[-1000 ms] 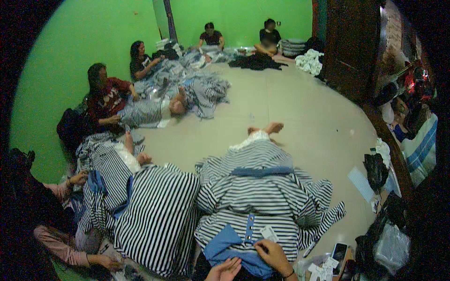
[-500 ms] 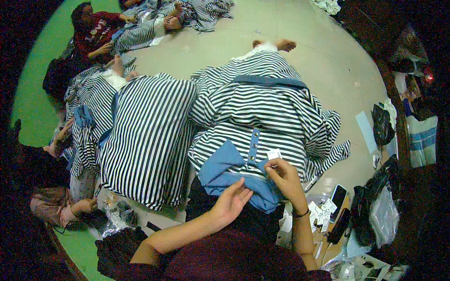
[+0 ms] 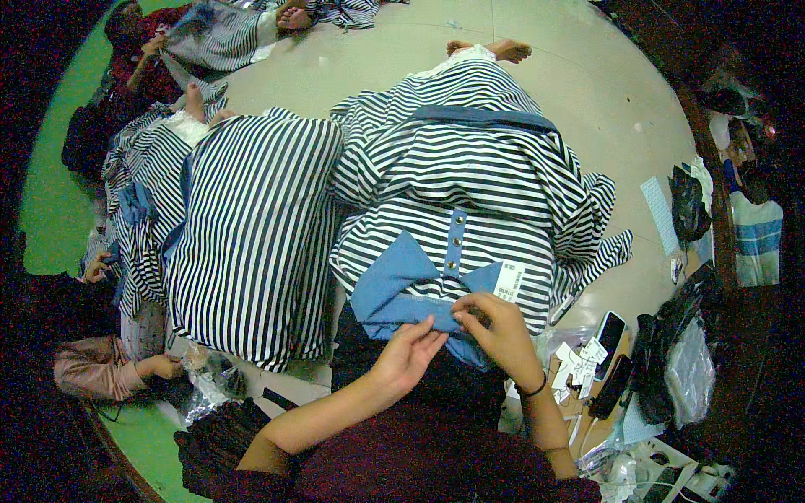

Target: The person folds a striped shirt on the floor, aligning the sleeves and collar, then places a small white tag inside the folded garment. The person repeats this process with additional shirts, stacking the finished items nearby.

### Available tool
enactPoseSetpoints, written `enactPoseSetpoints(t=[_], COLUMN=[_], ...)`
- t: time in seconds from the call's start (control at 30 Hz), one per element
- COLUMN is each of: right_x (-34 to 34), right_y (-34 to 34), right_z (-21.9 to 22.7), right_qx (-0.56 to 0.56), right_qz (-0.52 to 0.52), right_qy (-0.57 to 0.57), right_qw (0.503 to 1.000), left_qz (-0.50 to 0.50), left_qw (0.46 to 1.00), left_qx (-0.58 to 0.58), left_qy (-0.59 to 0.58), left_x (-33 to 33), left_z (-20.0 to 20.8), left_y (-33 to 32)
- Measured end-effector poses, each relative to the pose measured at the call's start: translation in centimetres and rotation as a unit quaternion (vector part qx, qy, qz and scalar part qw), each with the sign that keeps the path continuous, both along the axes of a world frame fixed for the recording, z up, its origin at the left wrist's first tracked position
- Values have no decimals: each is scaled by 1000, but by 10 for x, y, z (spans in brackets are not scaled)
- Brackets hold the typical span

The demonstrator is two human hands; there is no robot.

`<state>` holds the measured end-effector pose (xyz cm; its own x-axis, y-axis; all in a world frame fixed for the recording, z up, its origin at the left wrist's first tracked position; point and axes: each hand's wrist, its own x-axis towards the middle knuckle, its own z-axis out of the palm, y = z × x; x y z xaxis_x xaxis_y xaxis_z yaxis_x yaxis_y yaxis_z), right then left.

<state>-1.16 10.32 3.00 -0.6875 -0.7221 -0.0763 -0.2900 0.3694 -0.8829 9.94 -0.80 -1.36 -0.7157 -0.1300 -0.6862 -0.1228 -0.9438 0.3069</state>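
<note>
A black-and-white striped shirt (image 3: 386,230) lies in front of me, with a blue collar (image 3: 387,292) and a blue snap placket (image 3: 455,243). My left hand (image 3: 407,356) has thumb and bent fingers at the collar's near edge, holding it. Thumb and fingertips of my right hand (image 3: 501,334) are pinched together just above the collar band; anything between them is too small to make out. Beside the right hand, a white printed tag (image 3: 508,282) lies over the collar's right point and the stripes.
Striped garments (image 3: 260,226) are piled at left. Loose white tags (image 3: 575,369), a phone (image 3: 610,339) and plastic bags (image 3: 689,381) lie at right. A co-worker's hand (image 3: 163,366) is at lower left; other people sit at upper left. Bare feet (image 3: 507,51) show beyond the shirts.
My right hand has moved left and slightly down, closer to the left hand. The white tag now lies on the shirt, away from its fingertips. The view has shifted slightly.
</note>
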Motion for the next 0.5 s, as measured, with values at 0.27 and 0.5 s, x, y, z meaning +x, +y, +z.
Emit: enactPoseSetpoints(t=[0.27,0.5], right_x=[5,8], right_y=[0,-4], right_z=[5,11], right_qx=[37,66], right_qz=[-74,-5], right_qy=[-84,28], right_qw=[993,997], left_qz=[-42,-72], left_qw=[998,993], left_qx=[-56,-92], left_qy=[-4,-6], left_x=[-6,-5], left_z=[11,16], left_y=[-3,-6])
